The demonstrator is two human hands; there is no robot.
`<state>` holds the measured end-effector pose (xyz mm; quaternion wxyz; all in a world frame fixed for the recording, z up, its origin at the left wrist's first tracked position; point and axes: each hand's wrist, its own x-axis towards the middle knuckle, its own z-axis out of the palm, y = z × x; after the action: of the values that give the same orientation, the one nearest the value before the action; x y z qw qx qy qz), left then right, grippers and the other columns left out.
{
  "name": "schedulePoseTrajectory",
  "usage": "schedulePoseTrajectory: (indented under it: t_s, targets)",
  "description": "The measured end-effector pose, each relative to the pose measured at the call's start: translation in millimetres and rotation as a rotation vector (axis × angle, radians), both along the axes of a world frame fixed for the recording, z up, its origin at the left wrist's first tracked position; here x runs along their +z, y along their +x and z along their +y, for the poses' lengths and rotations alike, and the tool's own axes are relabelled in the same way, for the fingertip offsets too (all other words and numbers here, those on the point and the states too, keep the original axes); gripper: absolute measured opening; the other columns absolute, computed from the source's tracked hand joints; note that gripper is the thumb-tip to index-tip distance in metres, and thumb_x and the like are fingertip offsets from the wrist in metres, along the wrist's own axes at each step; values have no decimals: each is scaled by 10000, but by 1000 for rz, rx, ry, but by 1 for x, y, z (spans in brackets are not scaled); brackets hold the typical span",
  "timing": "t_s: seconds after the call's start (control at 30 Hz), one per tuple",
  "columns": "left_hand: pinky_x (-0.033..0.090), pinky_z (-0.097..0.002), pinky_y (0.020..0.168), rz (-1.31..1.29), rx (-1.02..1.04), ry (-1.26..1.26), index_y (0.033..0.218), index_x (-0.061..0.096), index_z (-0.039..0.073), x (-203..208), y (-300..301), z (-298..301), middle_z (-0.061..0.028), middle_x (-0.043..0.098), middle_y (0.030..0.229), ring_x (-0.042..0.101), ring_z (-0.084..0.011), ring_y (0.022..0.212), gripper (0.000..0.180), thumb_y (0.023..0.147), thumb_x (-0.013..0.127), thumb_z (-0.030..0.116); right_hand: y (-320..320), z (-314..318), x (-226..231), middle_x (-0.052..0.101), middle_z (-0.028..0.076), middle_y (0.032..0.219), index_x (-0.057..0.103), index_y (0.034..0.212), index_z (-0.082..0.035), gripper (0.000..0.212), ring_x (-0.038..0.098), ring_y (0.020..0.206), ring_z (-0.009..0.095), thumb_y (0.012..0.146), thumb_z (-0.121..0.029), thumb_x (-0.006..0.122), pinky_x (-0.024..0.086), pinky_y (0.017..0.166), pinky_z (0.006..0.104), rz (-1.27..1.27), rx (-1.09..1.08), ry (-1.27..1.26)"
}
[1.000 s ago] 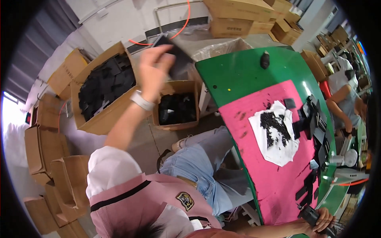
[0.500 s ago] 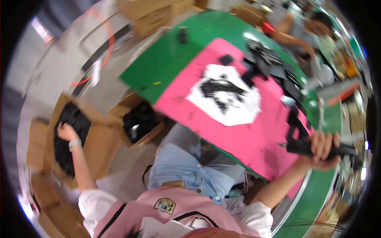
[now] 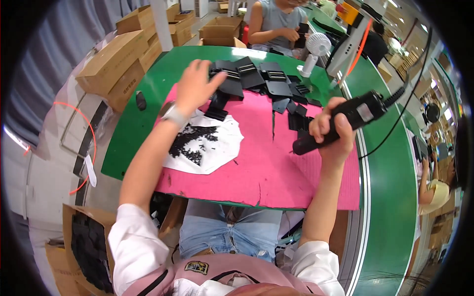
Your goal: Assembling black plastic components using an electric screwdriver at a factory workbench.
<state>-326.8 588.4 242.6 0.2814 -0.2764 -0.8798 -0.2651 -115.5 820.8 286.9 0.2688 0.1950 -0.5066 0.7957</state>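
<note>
My right hand [image 3: 335, 130] is wrapped around a black corded electric screwdriver [image 3: 364, 111] above the right side of the pink mat [image 3: 276, 177]. The tool lies tilted, its cord leaving the upper right end. My left hand [image 3: 195, 88] is open, fingers apart, at the left end of a pile of flat black plastic parts [image 3: 252, 76]. Whether it touches them I cannot tell. Below that wrist, a white sheet [image 3: 224, 153] carries a scatter of tiny black pieces [image 3: 193, 143], probably screws, partly hidden by my forearm.
The mat lies on a green table [image 3: 123, 128]. A small white fan [image 3: 316, 49] stands at the far right corner, near a co-worker [image 3: 276, 29] holding a black part. Cardboard boxes are stacked far left [image 3: 113, 64]; an open carton of black parts [image 3: 89, 246] is low at my left.
My left hand has come up from the carton of black parts at my left to the pile on the table. The view has turned; the right hand still grips the screwdriver.
</note>
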Motion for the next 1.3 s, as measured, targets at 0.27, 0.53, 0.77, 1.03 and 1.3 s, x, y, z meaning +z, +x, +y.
schedulePoseTrajectory:
  t_s: [0.27,0.53,0.77,1.03,1.3]
  targets:
    - [535,-400,764,-123,287,-290,1227,403,-57,-22,-24,91,-255,551,1103,586,-381,978,876,612,790,431,-8,50,-9,611,136,741,395,1262,12,693,640,663,252,721,-234,751,504,605,340,-603,-889,706]
    - [504,-429,803,-84,38,25,1059,429,-105,4,1,60,-278,608,956,601,-410,906,676,630,745,311,-12,76,-33,540,220,1151,473,1194,-23,605,596,1001,374,701,-235,751,522,782,449,-1037,-1345,1286]
    - [463,-428,849,-248,-436,203,1150,405,-39,11,103,32,-273,552,1008,568,-408,957,651,629,694,224,-10,11,-34,674,158,830,640,922,-53,477,658,785,337,691,-463,712,522,684,431,-1006,-976,1693]
    - [436,-435,900,-175,-680,11,1169,423,-78,-13,132,34,-263,528,1058,530,-380,1039,707,665,759,287,-13,41,-53,657,157,793,660,985,-20,438,657,740,282,627,-250,767,512,673,372,-894,-739,1428]
    - [510,-263,674,-736,-796,80,1032,552,-22,-13,115,14,-68,636,796,639,-154,730,284,802,660,105,2,13,-23,594,66,711,581,966,38,204,664,559,180,786,-33,645,418,416,225,-697,-673,447]
